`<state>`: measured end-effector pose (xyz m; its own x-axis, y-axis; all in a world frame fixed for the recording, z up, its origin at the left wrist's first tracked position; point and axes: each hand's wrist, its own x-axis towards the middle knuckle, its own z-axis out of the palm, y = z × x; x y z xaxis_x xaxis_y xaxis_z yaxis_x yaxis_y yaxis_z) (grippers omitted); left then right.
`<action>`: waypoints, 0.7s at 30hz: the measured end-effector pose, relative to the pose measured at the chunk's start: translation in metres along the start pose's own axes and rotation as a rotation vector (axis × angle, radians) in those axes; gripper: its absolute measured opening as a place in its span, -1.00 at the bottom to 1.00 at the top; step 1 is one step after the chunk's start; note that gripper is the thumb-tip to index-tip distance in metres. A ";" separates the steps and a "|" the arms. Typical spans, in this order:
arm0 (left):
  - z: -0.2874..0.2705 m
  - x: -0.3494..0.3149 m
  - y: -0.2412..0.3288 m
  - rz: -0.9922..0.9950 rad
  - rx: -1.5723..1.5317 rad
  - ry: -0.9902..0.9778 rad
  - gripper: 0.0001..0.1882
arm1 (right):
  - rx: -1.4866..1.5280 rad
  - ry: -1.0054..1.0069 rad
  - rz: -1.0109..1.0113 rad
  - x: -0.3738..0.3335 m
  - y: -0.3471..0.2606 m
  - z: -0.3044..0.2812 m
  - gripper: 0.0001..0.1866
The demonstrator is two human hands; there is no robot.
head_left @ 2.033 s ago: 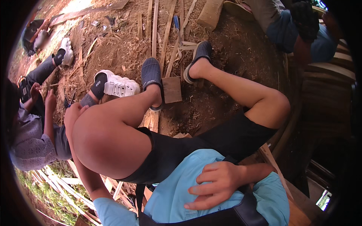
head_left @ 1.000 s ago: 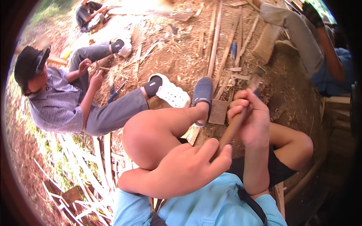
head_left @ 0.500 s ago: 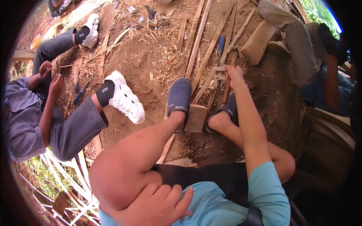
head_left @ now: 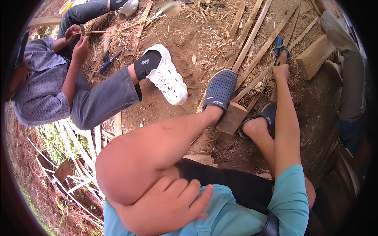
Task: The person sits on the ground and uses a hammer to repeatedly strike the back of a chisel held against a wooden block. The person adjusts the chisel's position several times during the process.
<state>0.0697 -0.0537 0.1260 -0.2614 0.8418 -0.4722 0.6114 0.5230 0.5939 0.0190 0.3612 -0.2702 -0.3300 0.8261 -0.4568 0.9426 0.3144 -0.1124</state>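
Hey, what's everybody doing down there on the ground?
The person with the camera has a right hand around a wooden-handled tool, down among the wood strips. The left hand holds nothing that I can see and lies by the left thigh. A wooden block sits between the feet. On the left, another person holds a thin stick.

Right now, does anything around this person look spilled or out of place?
Wood shavings litter the dirt, and a blue-handled tool lies loose beside the wooden handle in the right hand: untidy, but nothing seems damaged.
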 end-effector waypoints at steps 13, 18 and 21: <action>0.026 -0.013 -0.008 -0.105 -0.002 0.175 -0.52 | 0.220 -0.143 -0.019 -0.015 0.041 0.014 -0.20; 0.005 -0.004 0.018 -0.062 -0.019 -0.017 -0.47 | 0.103 -0.063 -0.089 -0.012 0.049 0.007 -0.20; 0.013 -0.003 0.021 0.001 0.058 0.053 -0.49 | 0.038 -0.011 -0.151 -0.010 0.053 0.007 -0.20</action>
<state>0.0934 -0.0467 0.1313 -0.2992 0.8489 -0.4357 0.6536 0.5150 0.5546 0.0729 0.3660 -0.2778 -0.4676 0.7655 -0.4420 0.8837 0.4165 -0.2137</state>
